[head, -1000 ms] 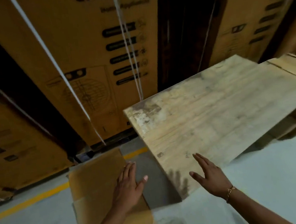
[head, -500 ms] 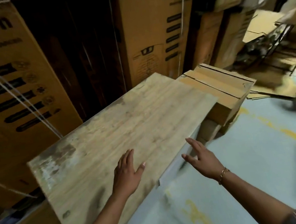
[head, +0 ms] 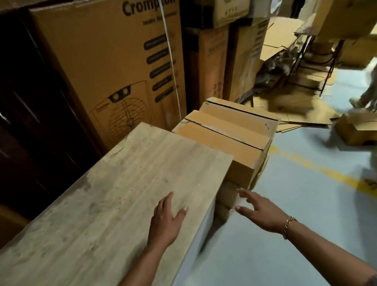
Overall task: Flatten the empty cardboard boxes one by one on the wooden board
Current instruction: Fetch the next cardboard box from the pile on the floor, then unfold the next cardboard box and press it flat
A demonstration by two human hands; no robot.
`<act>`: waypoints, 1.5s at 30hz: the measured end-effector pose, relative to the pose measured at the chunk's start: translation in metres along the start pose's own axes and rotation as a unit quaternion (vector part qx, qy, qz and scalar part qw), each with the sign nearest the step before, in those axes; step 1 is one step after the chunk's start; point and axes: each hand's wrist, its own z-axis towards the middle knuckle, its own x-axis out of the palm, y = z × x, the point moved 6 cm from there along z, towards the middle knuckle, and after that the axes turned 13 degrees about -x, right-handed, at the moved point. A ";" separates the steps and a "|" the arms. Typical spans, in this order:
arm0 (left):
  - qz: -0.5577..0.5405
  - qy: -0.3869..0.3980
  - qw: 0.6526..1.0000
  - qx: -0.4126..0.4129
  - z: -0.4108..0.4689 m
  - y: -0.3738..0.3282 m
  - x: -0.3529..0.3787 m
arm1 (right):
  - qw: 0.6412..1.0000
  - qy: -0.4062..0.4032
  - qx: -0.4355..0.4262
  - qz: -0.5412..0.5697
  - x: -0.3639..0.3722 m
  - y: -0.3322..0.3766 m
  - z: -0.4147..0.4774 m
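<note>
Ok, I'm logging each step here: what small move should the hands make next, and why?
Probably reach for the cardboard box beside the wooden board: it stands unflattened, and the left hand and right hand are open, holding nothing.

The board (head: 96, 215) is pale raw wood, matt, its grain running lengthwise, with scuffs and whitish worn patches near the left edge. The boxes (head: 229, 135) at its far end are plain brown cardboard, matt, their top flaps lighter and scraped in places. The carton (head: 113, 68) behind is the same matt cardboard with black print, crossed by a thin whitish strap (head: 169, 49) that looks like plastic. The floor (head: 292, 249) is smooth pale grey with a faint sheen and a worn yellow painted line (head: 317, 166). A bracelet (head: 289, 223) of gold-coloured metal links glints.
</note>
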 end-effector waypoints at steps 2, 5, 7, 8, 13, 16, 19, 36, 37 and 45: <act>-0.011 0.031 0.999 0.003 0.024 -0.035 0.017 | 1.000 -0.004 0.017 0.021 -0.026 -0.026 0.015; -0.013 0.061 0.998 0.014 0.058 -0.082 0.045 | 0.999 0.002 0.029 0.043 -0.063 -0.062 0.039; -0.003 0.075 0.997 0.012 0.080 -0.108 0.066 | 0.998 0.004 0.036 0.058 -0.087 -0.087 0.059; -0.001 0.080 0.997 0.012 0.091 -0.121 0.077 | 0.997 0.005 0.036 0.064 -0.098 -0.101 0.070; -0.042 0.100 0.994 -0.023 0.144 -0.179 0.138 | 0.996 0.051 0.032 0.072 -0.149 -0.177 0.126; -0.096 0.100 0.988 -0.070 0.166 -0.215 0.174 | 0.994 0.078 0.032 0.075 -0.185 -0.223 0.159; -0.139 0.114 0.978 -0.108 0.180 -0.246 0.204 | 0.991 0.111 0.024 0.065 -0.213 -0.260 0.194; -0.256 0.119 0.889 -0.361 0.282 -0.248 0.308 | 0.972 0.215 0.069 0.057 -0.225 -0.388 0.402; -0.251 0.124 0.884 -0.374 0.284 -0.247 0.314 | 0.974 0.211 0.064 0.053 -0.225 -0.392 0.410; -0.297 0.094 0.828 -0.466 0.300 -0.235 0.368 | 0.961 0.247 0.076 0.100 -0.210 -0.421 0.462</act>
